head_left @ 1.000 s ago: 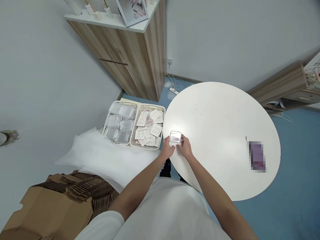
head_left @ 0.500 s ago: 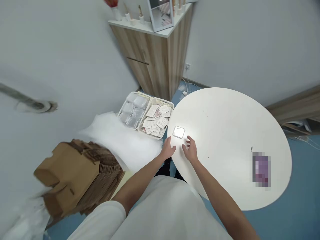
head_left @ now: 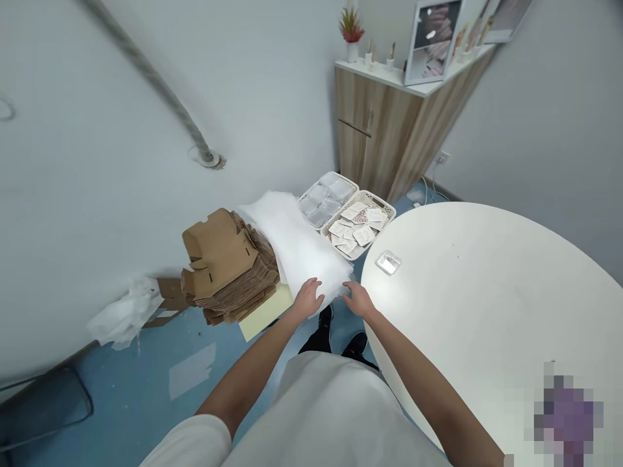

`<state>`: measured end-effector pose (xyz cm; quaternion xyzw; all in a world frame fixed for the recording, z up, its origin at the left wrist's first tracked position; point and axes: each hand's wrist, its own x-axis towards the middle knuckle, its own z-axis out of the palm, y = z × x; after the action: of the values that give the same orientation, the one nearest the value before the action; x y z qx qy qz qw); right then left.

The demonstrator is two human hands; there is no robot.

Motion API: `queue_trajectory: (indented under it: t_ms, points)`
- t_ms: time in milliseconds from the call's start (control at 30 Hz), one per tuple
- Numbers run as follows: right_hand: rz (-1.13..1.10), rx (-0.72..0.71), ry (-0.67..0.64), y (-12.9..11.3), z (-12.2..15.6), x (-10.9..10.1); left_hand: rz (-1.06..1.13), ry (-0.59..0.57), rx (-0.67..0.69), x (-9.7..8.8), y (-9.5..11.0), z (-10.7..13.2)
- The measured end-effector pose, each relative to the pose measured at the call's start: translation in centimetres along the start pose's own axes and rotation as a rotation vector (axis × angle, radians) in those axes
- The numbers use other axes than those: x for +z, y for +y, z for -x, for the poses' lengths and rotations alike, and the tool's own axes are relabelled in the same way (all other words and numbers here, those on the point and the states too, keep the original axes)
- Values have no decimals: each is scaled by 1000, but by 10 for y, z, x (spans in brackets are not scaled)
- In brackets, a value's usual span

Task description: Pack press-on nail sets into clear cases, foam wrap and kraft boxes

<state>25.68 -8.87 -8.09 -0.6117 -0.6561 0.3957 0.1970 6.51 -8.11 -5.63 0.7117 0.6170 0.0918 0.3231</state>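
A stack of white foam sheets (head_left: pixel 304 240) lies in front of me, left of the round table. My left hand (head_left: pixel 307 298) is over the near edge of the sheets, fingers spread and thumb apart, holding nothing. Beside the right corner of the stack is my right hand (head_left: pixel 359 300), its fingers apart and nothing in them; whether the fingertips touch the foam I cannot tell. A small clear flat case (head_left: pixel 388 263) rests near the left edge of the white table (head_left: pixel 467 292).
Behind the foam stand a basket of clear packets (head_left: pixel 327 198) and a basket of printed cards (head_left: pixel 360 227). Flattened cardboard boxes (head_left: pixel 224 259) are piled to the left. A wooden cabinet (head_left: pixel 384 123) fills the corner. A pixelated purple item (head_left: pixel 569 415) is on the table.
The view has swung left. Both hands have moved from beside the clear case at the table edge to the foam sheets. The case stays on the table.
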Motion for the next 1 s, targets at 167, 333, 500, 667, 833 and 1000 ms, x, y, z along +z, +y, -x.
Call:
queue_trajectory:
  t_ms: [167,333,500,667,833,1000]
  points:
    - [112,-141,-70,-24,-41,19,104,-1,-5,-11,-16,-24]
    - [137,-52,-48,-47,-74,51,242,-65,-154,-11,-40,-41]
    - [161,123,43,-49,-94,73,310,-107,-251,-8,-63,-41]
    - [97,249,150,-46,-104,78,416,-126,-262,-7,-74,-38]
    - [103,281,276,-54,-108,75,463,-152,-252,-11,-77,-38]
    - [158,250,206,-67,-109,63,490,-136,-234,-16,-73,-37]
